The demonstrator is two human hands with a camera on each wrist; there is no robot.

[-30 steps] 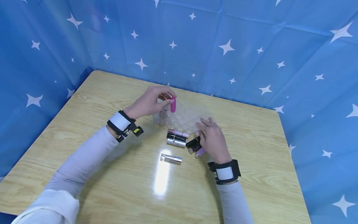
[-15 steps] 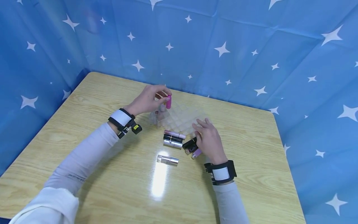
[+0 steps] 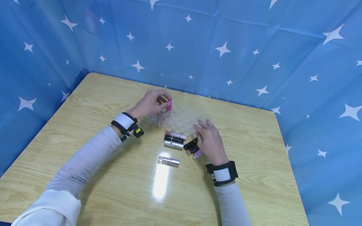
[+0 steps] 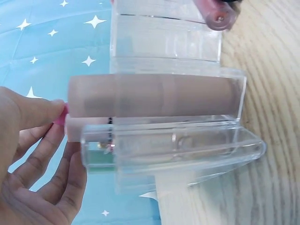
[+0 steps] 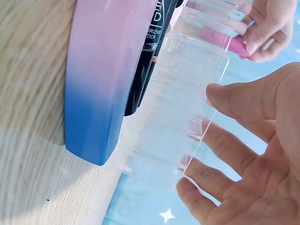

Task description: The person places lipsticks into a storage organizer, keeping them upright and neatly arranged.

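Observation:
My left hand point(image 3: 151, 103) pinches a bright pink lipstick tube point(image 3: 169, 106) between thumb and fingers. The tube stands upright at the left part of a clear compartment organizer point(image 3: 185, 118), and in the right wrist view the lower part of the pink tube point(image 5: 218, 37) is inside a compartment. A frosted beige tube point(image 4: 154, 96) sits in a neighbouring compartment, close to the left fingers. At the organizer's right end, my right hand point(image 3: 212, 142) rests its fingertips along the clear rim point(image 5: 206, 124), fingers loosely bent.
In front of the organizer lie a pink tube point(image 3: 176, 135), a black one point(image 3: 173, 139) and a silver one point(image 3: 173, 144). A clear-and-silver tube point(image 3: 168, 161) lies nearer. Beside the right hand are black tubes point(image 3: 191, 144) and a purple-blue tube point(image 5: 101, 93). A blue star curtain point(image 3: 181, 47) hangs behind.
My left hand has lowered the pink lipstick tube into the organizer, so less of it shows. The right hand keeps its place at the rim. The head view has shifted slightly.

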